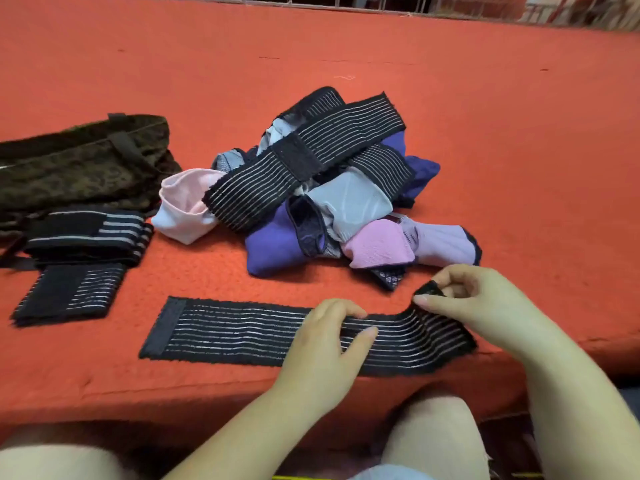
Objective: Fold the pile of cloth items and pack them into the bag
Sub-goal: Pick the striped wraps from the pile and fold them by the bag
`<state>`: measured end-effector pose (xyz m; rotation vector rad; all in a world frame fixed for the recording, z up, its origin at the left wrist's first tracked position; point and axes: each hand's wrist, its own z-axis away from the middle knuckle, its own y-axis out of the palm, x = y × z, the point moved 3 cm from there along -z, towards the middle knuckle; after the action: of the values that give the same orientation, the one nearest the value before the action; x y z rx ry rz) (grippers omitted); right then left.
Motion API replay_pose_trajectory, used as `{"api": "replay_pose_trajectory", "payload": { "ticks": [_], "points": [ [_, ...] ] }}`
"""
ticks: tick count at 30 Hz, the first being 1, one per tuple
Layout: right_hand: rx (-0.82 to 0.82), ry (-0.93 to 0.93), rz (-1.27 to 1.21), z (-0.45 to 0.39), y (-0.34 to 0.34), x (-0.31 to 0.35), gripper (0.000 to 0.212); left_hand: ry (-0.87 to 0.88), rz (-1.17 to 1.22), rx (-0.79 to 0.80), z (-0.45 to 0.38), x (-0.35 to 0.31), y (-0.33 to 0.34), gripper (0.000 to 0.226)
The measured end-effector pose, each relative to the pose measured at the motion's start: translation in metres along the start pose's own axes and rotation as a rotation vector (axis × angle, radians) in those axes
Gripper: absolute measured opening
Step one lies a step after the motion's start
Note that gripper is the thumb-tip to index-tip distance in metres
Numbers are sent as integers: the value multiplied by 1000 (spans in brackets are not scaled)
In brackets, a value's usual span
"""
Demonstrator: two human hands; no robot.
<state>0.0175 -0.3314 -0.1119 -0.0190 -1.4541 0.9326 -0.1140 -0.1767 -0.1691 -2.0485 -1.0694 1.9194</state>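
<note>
Pinning the striped band (242,332) flat on the red worktop (485,133), the left hand (329,344) anchors while the right hand (464,299) pinches its lifted end; carry it leftward, edges aligned, toward the bag (76,161).

We see a broad orange-red padded surface (450,109) filling most of the view (its near edge drops away towards us). Beyond its far edge runs a pale railing (346,1), and at the bottom we glimpse two bare knees (433,441).
</note>
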Motion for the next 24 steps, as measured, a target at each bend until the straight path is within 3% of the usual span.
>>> {"api": "replay_pose_trajectory", "payload": {
  "ticks": [2,4,6,7,9,11,14,18,21,24],
  "points": [
    [-7,-89,-90,8,24,18,14,-143,271,81,3,-15,-1,32],
    [62,-203,-129,15,46,34,6,-297,564,133,4,-18,-4,42],
    [172,-330,-103,21,62,48,15,-429,812,126,4,-12,-13,42],
    [201,-375,-85,22,67,52,19,-452,851,112,4,-7,-20,30],
    [217,-439,18,21,75,54,43,-427,761,88,7,5,-37,8],
    [268,-481,220,18,91,51,80,-377,643,63,11,18,-54,14],
    [327,-499,411,13,118,49,104,-364,568,22,18,34,-78,16],
    [237,-568,439,6,148,56,108,-355,401,-72,26,56,-110,11],
    [232,-599,484,3,169,65,103,-343,59,-193,35,77,-135,6],
    [275,-616,553,2,188,75,94,-385,-196,-299,45,88,-155,17]
  ]
}}
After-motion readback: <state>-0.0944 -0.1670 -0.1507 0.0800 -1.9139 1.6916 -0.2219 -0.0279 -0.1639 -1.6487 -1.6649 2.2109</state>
